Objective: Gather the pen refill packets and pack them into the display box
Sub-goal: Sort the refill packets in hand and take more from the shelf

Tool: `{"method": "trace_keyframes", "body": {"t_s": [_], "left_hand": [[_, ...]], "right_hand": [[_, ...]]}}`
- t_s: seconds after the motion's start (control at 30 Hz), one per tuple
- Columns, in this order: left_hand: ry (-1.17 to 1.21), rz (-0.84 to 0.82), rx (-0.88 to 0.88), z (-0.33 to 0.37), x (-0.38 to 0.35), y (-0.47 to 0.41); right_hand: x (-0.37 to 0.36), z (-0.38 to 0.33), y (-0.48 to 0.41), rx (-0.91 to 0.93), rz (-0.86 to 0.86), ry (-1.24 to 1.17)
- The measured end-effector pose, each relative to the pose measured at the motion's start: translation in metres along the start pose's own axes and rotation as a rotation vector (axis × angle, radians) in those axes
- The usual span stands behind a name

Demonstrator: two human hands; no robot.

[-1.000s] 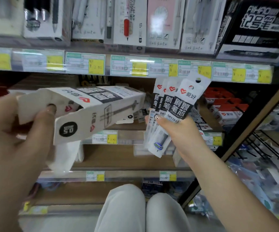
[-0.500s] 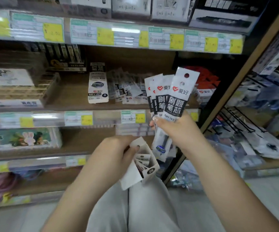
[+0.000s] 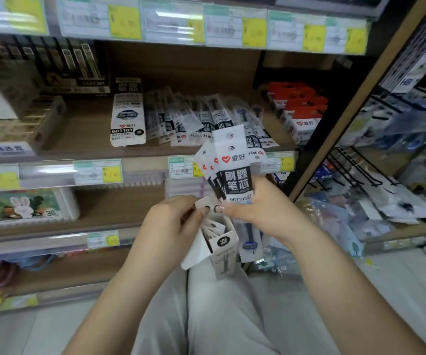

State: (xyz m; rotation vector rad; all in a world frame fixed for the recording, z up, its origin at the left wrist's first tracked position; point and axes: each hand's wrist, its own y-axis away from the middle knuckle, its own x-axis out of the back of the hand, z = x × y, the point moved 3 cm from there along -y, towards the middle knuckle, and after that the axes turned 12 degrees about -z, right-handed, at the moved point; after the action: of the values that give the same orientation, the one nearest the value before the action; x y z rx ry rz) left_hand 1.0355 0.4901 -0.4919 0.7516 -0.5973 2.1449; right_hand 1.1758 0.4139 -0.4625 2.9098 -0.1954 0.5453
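Wooden upright post (image 3: 360, 103): runs diagonally at frame right. Left of the post: wooden shelf boards (image 3: 86, 134) in tiers, each front edge fitted with a clear price-label strip (image 3: 171, 24) carrying yellow tags; the top strip reflects overhead light. Right of the post: black wire rack (image 3: 355, 170). Below the post: pale floor (image 3: 398, 290).

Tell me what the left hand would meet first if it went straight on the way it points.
The left hand, pinching the box flap, points right. It would likely meet the right hand, which grips the packets, almost at once; depth between them is unclear.
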Motion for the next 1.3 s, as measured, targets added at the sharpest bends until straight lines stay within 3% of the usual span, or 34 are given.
{"method": "trace_keyframes", "body": {"t_s": [0.1,0.2,0.3,0.47,0.77,0.83,0.97,1.07,1.2,1.3], "left_hand": [[0.072,0.114,0.038,0.004,0.001,0.003],[-0.017,0.178,-0.125,0.008,0.000,0.008],[-0.045,0.034,-0.221,0.006,-0.003,0.010],[-0.082,-0.156,-0.180,0.001,-0.005,0.011],[-0.057,-0.261,-0.218,0.000,-0.012,0.017],[-0.091,-0.229,-0.198,-0.002,-0.016,0.015],[-0.049,-0.228,-0.167,-0.010,-0.025,0.013],[-0.037,-0.233,-0.188,-0.008,-0.027,0.011],[-0.015,-0.204,-0.281,0.003,-0.026,0.009],[-0.002,-0.235,-0.296,0.001,-0.030,0.009]], "right_hand": [[-0.002,0.007,-0.005,-0.025,0.056,0.041],[-0.001,0.010,-0.009,-0.061,0.122,0.031],[-0.004,0.010,-0.012,-0.064,0.129,0.026],[-0.004,0.010,-0.015,-0.069,0.134,0.015],[0.004,0.001,-0.008,-0.044,0.187,0.022],[0.011,-0.011,-0.001,-0.008,0.263,0.013],[0.027,-0.048,0.022,0.331,0.547,-0.397],[0.021,-0.058,0.024,0.499,0.549,-0.702],[0.005,-0.038,0.007,0.324,0.483,-0.895],[0.002,-0.016,-0.004,0.203,0.568,-0.973]]}}
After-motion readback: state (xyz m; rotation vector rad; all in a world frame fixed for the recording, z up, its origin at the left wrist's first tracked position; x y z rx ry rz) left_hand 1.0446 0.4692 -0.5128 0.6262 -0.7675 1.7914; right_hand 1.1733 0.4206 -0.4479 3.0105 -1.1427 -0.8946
